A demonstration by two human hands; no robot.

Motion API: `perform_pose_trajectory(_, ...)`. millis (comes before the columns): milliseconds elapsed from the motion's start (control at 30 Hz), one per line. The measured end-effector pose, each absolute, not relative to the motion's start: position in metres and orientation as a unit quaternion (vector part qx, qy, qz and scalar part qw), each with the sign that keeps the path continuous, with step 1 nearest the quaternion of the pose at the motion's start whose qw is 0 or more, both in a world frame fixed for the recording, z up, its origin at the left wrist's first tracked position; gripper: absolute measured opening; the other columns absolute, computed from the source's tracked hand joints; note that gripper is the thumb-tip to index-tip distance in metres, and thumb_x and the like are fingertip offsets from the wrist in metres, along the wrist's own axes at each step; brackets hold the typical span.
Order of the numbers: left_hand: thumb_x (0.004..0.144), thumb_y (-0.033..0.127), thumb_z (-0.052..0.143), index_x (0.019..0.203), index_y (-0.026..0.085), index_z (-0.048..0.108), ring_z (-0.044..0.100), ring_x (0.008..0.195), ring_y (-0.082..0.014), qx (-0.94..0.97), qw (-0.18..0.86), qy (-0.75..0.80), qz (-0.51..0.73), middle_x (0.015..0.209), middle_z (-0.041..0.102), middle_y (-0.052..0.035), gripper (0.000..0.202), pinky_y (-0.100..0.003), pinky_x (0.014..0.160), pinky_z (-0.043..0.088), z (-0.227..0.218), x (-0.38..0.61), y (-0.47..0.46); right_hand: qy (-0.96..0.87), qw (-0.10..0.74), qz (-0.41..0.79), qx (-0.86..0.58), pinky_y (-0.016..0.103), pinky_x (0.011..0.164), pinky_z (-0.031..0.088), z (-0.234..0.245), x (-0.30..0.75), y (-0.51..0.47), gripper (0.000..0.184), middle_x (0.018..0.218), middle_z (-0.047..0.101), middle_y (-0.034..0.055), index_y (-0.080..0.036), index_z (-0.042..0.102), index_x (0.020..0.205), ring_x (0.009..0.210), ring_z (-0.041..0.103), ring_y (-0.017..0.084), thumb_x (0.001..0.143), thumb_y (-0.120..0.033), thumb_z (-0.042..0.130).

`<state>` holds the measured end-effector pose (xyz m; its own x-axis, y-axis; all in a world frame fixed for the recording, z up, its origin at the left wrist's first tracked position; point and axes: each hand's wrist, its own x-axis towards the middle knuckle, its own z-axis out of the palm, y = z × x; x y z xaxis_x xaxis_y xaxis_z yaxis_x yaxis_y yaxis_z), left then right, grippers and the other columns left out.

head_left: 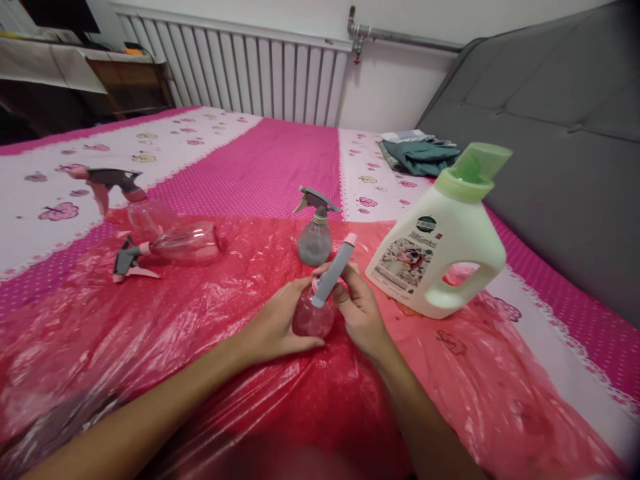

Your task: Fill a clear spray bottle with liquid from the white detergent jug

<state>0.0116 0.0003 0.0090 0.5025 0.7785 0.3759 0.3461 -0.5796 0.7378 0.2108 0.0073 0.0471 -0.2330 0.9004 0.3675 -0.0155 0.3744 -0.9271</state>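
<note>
my left fingers (300,343) are holding a pink spray bottle (314,321) over the red plastic sheet (200,313), my right fingers (344,299) are gripping at its sprayer head (331,275), a greyish bottle (315,244) (also upright) is standing just behind

- The one view came from a camera worn on the person's head, looking forward and steeply down between the left forearm (165,407) and right forearm (425,407), which rose from the bottom edge.
- Near the lens, the left hand (280,317) and right hand (363,313) met just below the frame's centre.
- The red plastic sheet (225,387) filled the closest foreground.
- The camera faced across the bedspread (300,160) toward the radiator (240,67) along the far wall.
- A grey padded panel (545,120) bounded the right side; a desk (130,80) stood well away, upper left.
</note>
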Motion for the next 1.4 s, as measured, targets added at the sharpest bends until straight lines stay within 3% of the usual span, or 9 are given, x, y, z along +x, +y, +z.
perform_pose_trajectory(133,0.084,0.046,0.09,0.161,0.03,0.038,0.054,0.146,-0.0427,0.812,0.303,0.346,0.359,0.16,0.053,-0.016,0.095,-0.063,0.122,0.044,0.01,0.012,0.0,-0.648,0.507,0.449,-0.348,0.038,0.105,0.048,0.047,0.212,0.009,0.058,0.113,0.067,0.0092,-0.022,0.075,0.112,0.113,0.058,0.021,0.099,-0.074,0.053)
perform_pose_trajectory(300,0.083,0.046,0.09,0.159,0.028,0.039,0.055,0.144,-0.0422,0.81,0.301,0.36,0.351,0.158,0.055,-0.0158,0.093,-0.061,0.121,0.046,0.012,0.012,-0.001,-0.627,0.524,0.449,-0.362,0.038,0.111,0.043,0.042,0.21,0.011,0.053,0.122,0.065,0.0081,-0.024,0.071,0.115,0.118,0.056,0.021,0.1,-0.071,0.053)
perform_pose_trajectory(533,0.082,0.045,0.091,0.157,0.03,0.039,0.061,0.137,-0.0398,0.811,0.3,0.354,0.355,0.152,0.059,-0.0136,0.092,-0.058,0.118,0.049,0.012,0.012,-0.001,-0.609,0.531,0.473,-0.351,0.036,0.106,0.049,0.041,0.207,0.012,0.057,0.118,0.069,0.0088,-0.021,0.07,0.118,0.111,0.063,0.02,0.101,-0.072,0.051)
perform_pose_trajectory(700,0.082,0.046,0.091,0.159,0.029,0.038,0.056,0.144,-0.0427,0.808,0.298,0.365,0.352,0.158,0.055,-0.0151,0.096,-0.061,0.121,0.046,0.01,0.011,0.0,-0.627,0.533,0.444,-0.354,0.037,0.111,0.045,0.048,0.208,0.008,0.045,0.128,0.067,0.0077,-0.024,0.074,0.114,0.121,0.06,0.022,0.099,-0.064,0.061)
perform_pose_trajectory(1000,0.08,0.045,0.093,0.158,0.032,0.039,0.061,0.137,-0.0406,0.804,0.306,0.359,0.361,0.154,0.058,-0.0132,0.095,-0.06,0.12,0.048,0.01,0.012,-0.001,-0.624,0.529,0.451,-0.356,0.037,0.102,0.049,0.041,0.209,0.014,0.056,0.119,0.07,0.0095,-0.021,0.07,0.121,0.113,0.064,0.021,0.102,-0.069,0.05)
perform_pose_trajectory(1167,0.082,0.044,0.091,0.158,0.029,0.039,0.055,0.144,-0.042,0.809,0.303,0.361,0.35,0.158,0.055,-0.0145,0.093,-0.061,0.122,0.045,0.011,0.012,0.0,-0.633,0.534,0.424,-0.368,0.04,0.11,0.043,0.044,0.207,0.012,0.049,0.127,0.067,0.0086,-0.023,0.072,0.116,0.123,0.059,0.023,0.1,-0.067,0.057)
perform_pose_trajectory(1400,0.083,0.044,0.09,0.16,0.028,0.038,0.056,0.144,-0.0421,0.811,0.302,0.364,0.344,0.156,0.057,-0.0152,0.095,-0.062,0.123,0.044,0.013,0.013,-0.001,-0.643,0.528,0.414,-0.37,0.04,0.108,0.043,0.048,0.21,0.01,0.051,0.122,0.069,0.0088,-0.023,0.074,0.112,0.116,0.058,0.023,0.098,-0.07,0.057)
